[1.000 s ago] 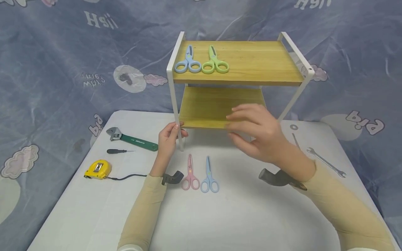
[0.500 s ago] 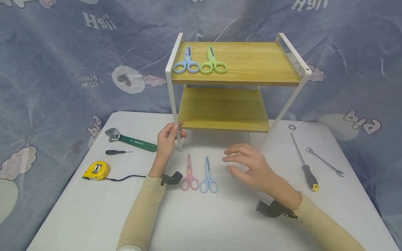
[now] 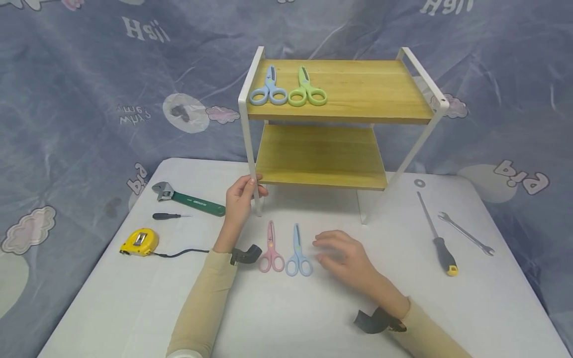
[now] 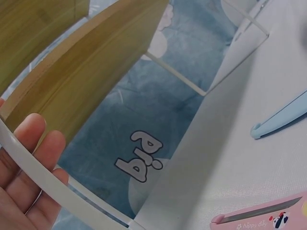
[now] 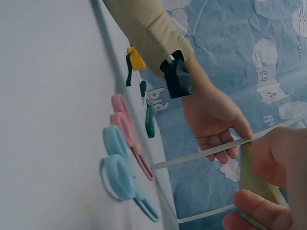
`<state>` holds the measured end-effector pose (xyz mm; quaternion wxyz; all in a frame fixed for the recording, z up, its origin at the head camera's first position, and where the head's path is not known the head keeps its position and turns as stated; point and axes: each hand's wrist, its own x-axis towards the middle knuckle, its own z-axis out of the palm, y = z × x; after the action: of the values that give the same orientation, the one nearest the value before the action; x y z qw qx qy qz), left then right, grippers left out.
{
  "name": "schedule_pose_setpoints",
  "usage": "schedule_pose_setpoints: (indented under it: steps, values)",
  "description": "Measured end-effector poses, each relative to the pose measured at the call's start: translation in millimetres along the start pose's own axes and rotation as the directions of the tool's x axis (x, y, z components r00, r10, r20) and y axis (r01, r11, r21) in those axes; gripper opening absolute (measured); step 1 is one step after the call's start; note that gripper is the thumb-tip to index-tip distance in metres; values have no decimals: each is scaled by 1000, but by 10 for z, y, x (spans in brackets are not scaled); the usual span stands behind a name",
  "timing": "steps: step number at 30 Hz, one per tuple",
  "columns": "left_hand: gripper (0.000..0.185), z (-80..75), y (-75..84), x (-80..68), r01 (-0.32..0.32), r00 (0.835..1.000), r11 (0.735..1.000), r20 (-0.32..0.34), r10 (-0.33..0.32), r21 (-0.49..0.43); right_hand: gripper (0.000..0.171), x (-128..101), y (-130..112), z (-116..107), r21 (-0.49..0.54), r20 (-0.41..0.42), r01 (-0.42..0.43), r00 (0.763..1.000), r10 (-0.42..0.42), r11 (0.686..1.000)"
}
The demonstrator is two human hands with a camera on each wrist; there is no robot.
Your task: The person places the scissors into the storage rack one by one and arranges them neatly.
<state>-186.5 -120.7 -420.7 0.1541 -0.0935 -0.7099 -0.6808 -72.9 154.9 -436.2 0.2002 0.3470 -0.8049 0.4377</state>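
Note:
My left hand [image 3: 239, 206] holds the front left leg of a two-tier wooden rack [image 3: 362, 92] with a white frame. In the left wrist view its fingers [image 4: 50, 148] curl round the white leg. My right hand [image 3: 346, 261] is just right of the light blue scissors [image 3: 297, 246] on the table, fingers loosely bent and holding nothing. Pink scissors [image 3: 270, 242] lie left of the blue pair, both with blades pointing to the rack. On the upper shelf, another blue pair of scissors [image 3: 270, 85] sits beside green scissors [image 3: 305, 85].
At the left lie an adjustable wrench [image 3: 192, 201], a small screwdriver [image 3: 166, 216] and a yellow tape measure [image 3: 141, 242] with a dark cord. To the right are a washer [image 3: 419, 183], a long screwdriver [image 3: 444, 253] and a spanner [image 3: 465, 232]. A patterned blue cloth [image 3: 112, 124] hangs behind.
My right hand has come down and toward me from in front of the lower shelf to beside the blue scissors on the table. My left hand stays on the rack's leg.

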Motion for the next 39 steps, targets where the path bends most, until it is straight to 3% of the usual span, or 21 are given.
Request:
schedule_pose_setpoints:
  steps: [7, 13, 19, 32, 39]
  values:
    - [27, -4, -17, 2, -6, 1000, 1000, -2, 6, -9, 36, -110, 60, 148, -25, 139, -135, 981, 137, 991]
    - [27, 0, -18, 6, -20, 1000, 1000, 4, 21, -22, 43, -178, 93, 245, -121, 276, -262, 917, 286, 957]
    - [28, 2, -15, 6, -30, 1000, 999, 9, 30, -14, 54, -233, 133, 313, -217, 368, -268, 868, 333, 939]
    - [27, -6, 10, -7, -22, 1000, 1000, 3, 22, -4, 61, -250, 122, 353, -218, 412, -274, 845, 342, 937]
    - [28, -3, -4, 3, -41, 999, 999, 7, 41, -13, 61, -270, 129, 382, -201, 396, -278, 854, 338, 939]
